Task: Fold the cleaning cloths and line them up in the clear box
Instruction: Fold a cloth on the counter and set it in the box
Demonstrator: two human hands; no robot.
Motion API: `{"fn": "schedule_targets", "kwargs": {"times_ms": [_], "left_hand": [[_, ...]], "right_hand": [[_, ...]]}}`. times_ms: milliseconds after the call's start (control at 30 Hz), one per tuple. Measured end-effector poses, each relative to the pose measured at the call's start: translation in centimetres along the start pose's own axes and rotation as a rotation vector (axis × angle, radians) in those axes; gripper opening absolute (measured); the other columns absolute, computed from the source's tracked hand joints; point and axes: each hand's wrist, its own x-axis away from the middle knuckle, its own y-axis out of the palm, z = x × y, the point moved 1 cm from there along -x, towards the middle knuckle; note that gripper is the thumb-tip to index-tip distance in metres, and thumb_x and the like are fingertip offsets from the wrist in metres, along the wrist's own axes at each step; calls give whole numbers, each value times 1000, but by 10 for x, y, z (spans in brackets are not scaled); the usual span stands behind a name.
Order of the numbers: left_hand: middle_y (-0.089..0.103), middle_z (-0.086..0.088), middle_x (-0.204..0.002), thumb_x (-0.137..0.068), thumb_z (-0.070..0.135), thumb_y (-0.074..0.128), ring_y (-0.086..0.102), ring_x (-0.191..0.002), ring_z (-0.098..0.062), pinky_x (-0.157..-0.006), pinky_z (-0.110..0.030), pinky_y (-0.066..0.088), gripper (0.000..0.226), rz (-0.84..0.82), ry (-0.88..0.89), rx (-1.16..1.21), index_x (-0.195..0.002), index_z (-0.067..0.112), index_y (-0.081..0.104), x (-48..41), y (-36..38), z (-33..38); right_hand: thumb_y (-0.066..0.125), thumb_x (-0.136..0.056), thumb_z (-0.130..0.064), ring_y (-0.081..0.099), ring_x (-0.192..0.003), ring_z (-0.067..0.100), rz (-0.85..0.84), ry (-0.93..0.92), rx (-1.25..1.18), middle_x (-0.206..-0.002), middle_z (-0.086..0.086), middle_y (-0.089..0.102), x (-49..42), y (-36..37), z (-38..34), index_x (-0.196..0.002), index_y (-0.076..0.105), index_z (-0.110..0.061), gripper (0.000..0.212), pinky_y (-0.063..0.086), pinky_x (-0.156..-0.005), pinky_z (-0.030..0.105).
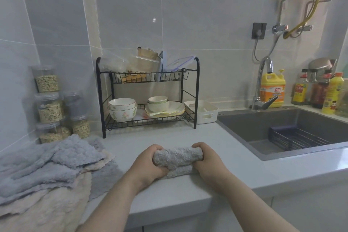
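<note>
A grey fluffy cleaning cloth (pixel 178 160), folded into a thick bundle, sits near the front edge of the white counter (pixel 169 137). My left hand (pixel 148 164) grips its left end and my right hand (pixel 209 162) grips its right end, fingers curled over the top. A loose pile of cleaning cloths (pixel 49 171), blue-grey and beige, lies spread at the left of the counter. A white plastic box (pixel 204 112) stands by the dish rack; no clear box is plainly visible apart from containers on the rack's top shelf.
A black two-tier dish rack (pixel 148 96) with bowls and plates stands at the back. Jars of grain (pixel 49 103) are stacked at the left wall. A dark sink (pixel 290 130) with a tap (pixel 263 84) and bottles lies to the right.
</note>
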Motion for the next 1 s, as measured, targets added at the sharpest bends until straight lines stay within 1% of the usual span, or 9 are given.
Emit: {"fn": "schedule_targets", "kwargs": {"times_ms": [133, 233, 367, 467, 567, 767, 867, 933, 1000], "left_hand": [[66, -9, -81, -64, -9, 75, 59, -73, -18, -65, -31, 48, 41, 48, -42, 77, -93, 14, 57, 0, -3, 2], [71, -11, -87, -71, -19, 69, 65, -80, -22, -70, -34, 52, 41, 106, -72, 198, -96, 10, 57, 2, -3, 1], [73, -7, -87, -72, -17, 69, 67, -84, -25, -76, -43, 54, 40, 159, -68, 216, -96, 13, 59, -4, -4, -8], [73, -4, -85, -73, -20, 67, 69, -80, -17, -74, -35, 54, 40, 188, -79, 249, -96, 12, 59, -9, -5, -12], [74, -3, -89, -71, -20, 68, 71, -83, -15, -75, -31, 55, 42, 196, -141, 282, -97, 12, 61, -10, -6, -13], [76, 1, -90, -66, -17, 75, 71, -83, -10, -70, -17, 55, 44, 150, -321, 283, -96, 14, 69, -21, -9, -7], [76, 6, -82, -73, -19, 67, 70, -76, -4, -63, -10, 50, 37, 103, -434, 255, -87, 15, 70, -26, -8, 5], [76, 6, -78, -75, -19, 64, 69, -70, -2, -60, -10, 49, 34, 106, -515, 255, -84, 13, 70, -30, -8, 12], [76, -1, -81, -75, -18, 65, 69, -72, -6, -59, -12, 50, 29, 89, -595, 273, -85, 8, 70, -35, -9, 21]], "right_hand": [[50, -84, 10, 62, -81, 14, 43, 76, -209, -91, 2, 68, -1, -2, 1, -99, 58, -18, 32, 46, -59, 12], [53, -86, 8, 67, -87, 15, 35, 61, -238, -94, 3, 71, -2, -1, 0, -104, 59, -15, 30, 48, -64, 14], [53, -86, 6, 67, -82, 9, 4, 29, -227, -88, -1, 72, -5, 1, 6, -99, 57, -22, 31, 51, -72, 22], [54, -86, 3, 62, -73, 1, -30, 22, -193, -79, -13, 69, -8, 0, 9, -94, 57, -24, 28, 46, -67, 13], [57, -86, 2, 59, -69, 3, -23, 52, -185, -77, -8, 67, -9, -3, 5, -89, 59, -24, 27, 41, -59, 10], [59, -87, 1, 64, -78, 2, -30, 204, -150, -85, -14, 70, -14, -5, -7, -91, 61, -31, 33, 43, -64, 8], [57, -85, 4, 64, -78, -3, -52, 305, -128, -86, -18, 69, -19, -8, -13, -94, 63, -27, 32, 42, -64, 6], [56, -84, 4, 62, -76, -5, -87, 380, -104, -84, -19, 69, -25, -10, -16, -96, 64, -24, 31, 41, -63, 5], [55, -83, 2, 63, -76, 3, -120, 461, -93, -84, -12, 70, -31, -11, -21, -98, 65, -25, 33, 43, -63, 8]]}}
